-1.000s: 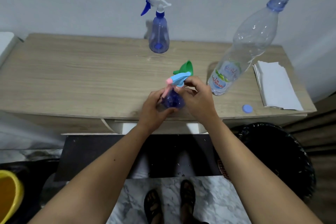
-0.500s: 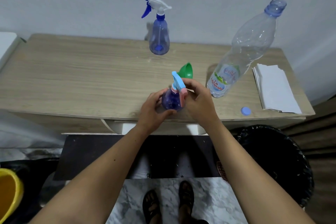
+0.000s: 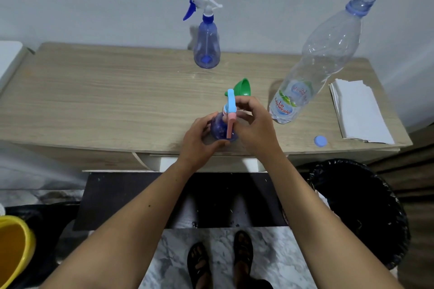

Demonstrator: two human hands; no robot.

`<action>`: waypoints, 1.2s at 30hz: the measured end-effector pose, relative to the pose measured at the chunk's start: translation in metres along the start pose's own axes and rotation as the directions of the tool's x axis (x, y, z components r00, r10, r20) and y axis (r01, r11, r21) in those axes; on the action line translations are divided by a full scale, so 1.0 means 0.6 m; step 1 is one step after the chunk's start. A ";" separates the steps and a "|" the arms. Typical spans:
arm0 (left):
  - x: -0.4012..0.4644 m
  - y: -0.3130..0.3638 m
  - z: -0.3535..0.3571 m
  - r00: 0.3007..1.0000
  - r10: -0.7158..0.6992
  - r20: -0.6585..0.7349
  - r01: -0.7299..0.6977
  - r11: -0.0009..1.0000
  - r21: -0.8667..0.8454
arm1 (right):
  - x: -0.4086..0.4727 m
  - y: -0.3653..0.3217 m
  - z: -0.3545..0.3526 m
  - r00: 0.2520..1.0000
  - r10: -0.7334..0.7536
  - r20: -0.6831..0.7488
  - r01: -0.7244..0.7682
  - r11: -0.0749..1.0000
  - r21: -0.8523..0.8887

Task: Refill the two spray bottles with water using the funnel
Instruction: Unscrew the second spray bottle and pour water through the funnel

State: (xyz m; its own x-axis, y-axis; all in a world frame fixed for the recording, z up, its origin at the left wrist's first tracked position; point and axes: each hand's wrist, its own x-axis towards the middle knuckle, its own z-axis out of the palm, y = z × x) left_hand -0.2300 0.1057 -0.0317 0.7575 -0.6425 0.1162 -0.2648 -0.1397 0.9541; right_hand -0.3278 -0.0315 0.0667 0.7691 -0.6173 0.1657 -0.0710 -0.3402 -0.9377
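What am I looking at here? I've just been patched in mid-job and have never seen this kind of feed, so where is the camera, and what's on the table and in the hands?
There is no machine: a person wears one camera on the head, looking down at their own bare arms. The left hand steadies a small spray bottle near the front edge of the wooden table, while the right hand grips its light blue and pink spray head. Behind lies a green funnel. Farther back stands a second spray bottle. To the right stand an uncapped water bottle, its blue cap and a stack of paper napkins.
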 end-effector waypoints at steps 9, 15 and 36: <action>-0.001 0.002 0.000 1.000 0.005 0.003 -0.005 1.000 -0.002 | -0.013 -0.013 -0.008 0.999 -0.011 0.040 0.011 1.000 0.000; -0.001 0.004 -0.002 1.000 0.029 -0.004 -0.029 0.999 0.020 | -0.004 -0.015 -0.003 0.999 -0.052 0.008 0.053 0.995 -0.083; -0.001 0.016 -0.010 0.998 0.003 0.055 -0.006 0.999 0.053 | 0.036 -0.110 -0.041 0.981 0.065 -0.182 -0.001 0.944 0.331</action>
State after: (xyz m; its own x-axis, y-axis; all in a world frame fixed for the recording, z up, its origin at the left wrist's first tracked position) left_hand -0.2297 0.1091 -0.0209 0.7224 -0.6836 0.1039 -0.3009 -0.1755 0.9374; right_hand -0.3221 -0.0395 0.1395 0.6346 -0.7566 0.1576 0.1426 -0.0859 -0.9861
